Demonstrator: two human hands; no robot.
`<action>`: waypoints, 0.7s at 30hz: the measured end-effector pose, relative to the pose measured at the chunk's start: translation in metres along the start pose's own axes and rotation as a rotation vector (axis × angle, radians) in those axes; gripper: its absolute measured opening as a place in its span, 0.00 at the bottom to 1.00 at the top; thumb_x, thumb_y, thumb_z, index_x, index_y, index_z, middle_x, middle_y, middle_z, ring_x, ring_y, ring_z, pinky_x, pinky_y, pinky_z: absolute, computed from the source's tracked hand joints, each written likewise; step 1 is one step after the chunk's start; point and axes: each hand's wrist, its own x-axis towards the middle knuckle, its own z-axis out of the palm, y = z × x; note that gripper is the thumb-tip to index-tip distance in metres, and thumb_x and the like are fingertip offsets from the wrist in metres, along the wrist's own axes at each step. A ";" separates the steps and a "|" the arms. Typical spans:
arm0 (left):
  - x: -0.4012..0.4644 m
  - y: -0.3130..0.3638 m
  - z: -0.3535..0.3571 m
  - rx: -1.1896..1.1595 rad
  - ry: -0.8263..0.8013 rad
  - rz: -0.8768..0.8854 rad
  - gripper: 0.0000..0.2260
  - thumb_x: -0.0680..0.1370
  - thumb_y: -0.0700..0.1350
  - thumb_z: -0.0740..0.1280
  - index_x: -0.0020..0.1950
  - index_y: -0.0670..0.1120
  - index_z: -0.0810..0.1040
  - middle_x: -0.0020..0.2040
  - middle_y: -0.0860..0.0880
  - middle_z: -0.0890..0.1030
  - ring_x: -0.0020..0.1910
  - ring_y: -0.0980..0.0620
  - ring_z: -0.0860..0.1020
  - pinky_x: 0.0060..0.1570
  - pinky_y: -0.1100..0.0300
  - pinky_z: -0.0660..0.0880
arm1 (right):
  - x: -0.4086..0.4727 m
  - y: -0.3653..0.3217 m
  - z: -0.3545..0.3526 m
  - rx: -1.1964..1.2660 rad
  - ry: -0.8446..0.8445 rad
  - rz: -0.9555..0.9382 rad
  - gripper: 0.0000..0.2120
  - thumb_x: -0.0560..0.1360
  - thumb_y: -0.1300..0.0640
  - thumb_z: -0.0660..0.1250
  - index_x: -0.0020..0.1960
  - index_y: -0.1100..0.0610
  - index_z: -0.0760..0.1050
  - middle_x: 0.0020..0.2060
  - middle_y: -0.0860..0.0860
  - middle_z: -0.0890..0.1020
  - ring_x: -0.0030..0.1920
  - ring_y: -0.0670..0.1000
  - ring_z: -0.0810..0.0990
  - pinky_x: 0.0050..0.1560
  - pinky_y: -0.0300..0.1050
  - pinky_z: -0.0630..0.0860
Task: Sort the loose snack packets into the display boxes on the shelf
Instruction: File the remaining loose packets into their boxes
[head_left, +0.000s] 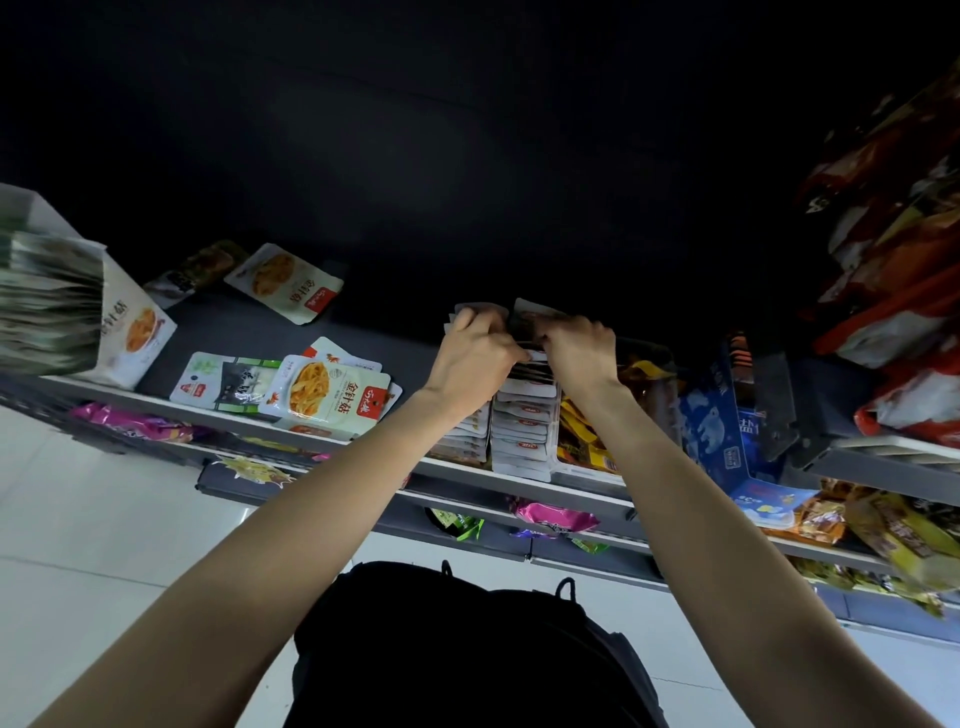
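My dark top (467, 649) fills the bottom of the view, and both my bare forearms reach up from it to the shelf (363, 449). On the shelf edge in front of me the packets (524, 421) stand packed in white rows in a display box, just beside a tray of yellow packs (584, 436). My left hand (475, 358) curls round the far end of the left row, fingers over the packet tops. My right hand (579, 353) pinches a dark packet (530, 317) at the far end of the right row; the two hands are almost touching. To the left, loose packets (311, 389) lie flat on the shelf in a small heap. Further back two more (283, 283) lie near the dark rear. At far left stands a white box (130, 322) stuffed with packets.
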 end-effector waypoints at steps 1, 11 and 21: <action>-0.001 0.000 0.000 -0.009 0.001 0.012 0.12 0.66 0.39 0.77 0.43 0.54 0.85 0.35 0.55 0.83 0.46 0.48 0.78 0.48 0.53 0.65 | 0.000 0.001 0.005 0.019 -0.033 0.017 0.12 0.79 0.60 0.60 0.58 0.52 0.78 0.49 0.55 0.82 0.51 0.59 0.80 0.49 0.48 0.74; -0.075 -0.034 -0.055 -0.309 0.460 -0.397 0.07 0.76 0.46 0.65 0.47 0.43 0.77 0.39 0.51 0.79 0.40 0.55 0.74 0.42 0.58 0.68 | -0.039 -0.054 -0.033 0.589 0.543 -0.150 0.10 0.78 0.59 0.63 0.56 0.57 0.80 0.44 0.51 0.85 0.38 0.48 0.82 0.36 0.38 0.77; -0.178 -0.176 -0.031 -0.319 -0.384 -1.041 0.28 0.74 0.55 0.69 0.69 0.44 0.68 0.64 0.41 0.74 0.63 0.42 0.73 0.62 0.49 0.72 | -0.002 -0.212 0.055 0.703 -0.590 0.173 0.18 0.79 0.54 0.61 0.68 0.57 0.69 0.64 0.57 0.74 0.62 0.58 0.75 0.59 0.45 0.71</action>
